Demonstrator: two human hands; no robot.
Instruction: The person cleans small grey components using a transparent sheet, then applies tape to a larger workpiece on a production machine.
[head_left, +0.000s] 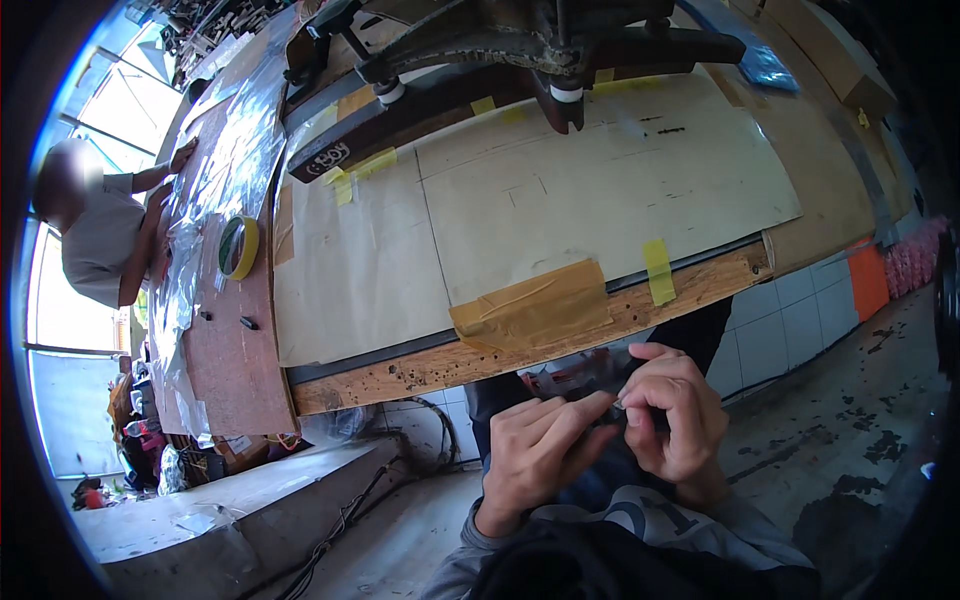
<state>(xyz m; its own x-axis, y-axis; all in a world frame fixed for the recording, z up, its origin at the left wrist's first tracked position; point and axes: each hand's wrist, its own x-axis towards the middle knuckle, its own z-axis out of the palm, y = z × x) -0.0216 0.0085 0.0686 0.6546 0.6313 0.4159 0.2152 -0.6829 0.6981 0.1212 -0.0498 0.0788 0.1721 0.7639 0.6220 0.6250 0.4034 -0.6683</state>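
Both hands are raised over my lap, close together, in front of the table's near edge. My left hand (540,448) has its index finger stretched toward the right hand, its thumb apart below and the other fingers loosely bent. The fingers of my right hand (675,415) are curled in, thumb and index pinched at a tiny pale bit too small to name. My left index fingertip meets that spot. Just beyond the hands lies the wooden table edge (400,385), with brown tape (535,305) stuck over it and onto a large cream sheet (580,190).
A heavy dark metal frame (470,75) spans the table's far side. Yellow tape (658,272) holds the sheet. At left are a tape roll (250,248), clear plastic film (215,150) and a person (105,230). Cables (345,515) run along a concrete ledge (250,500).
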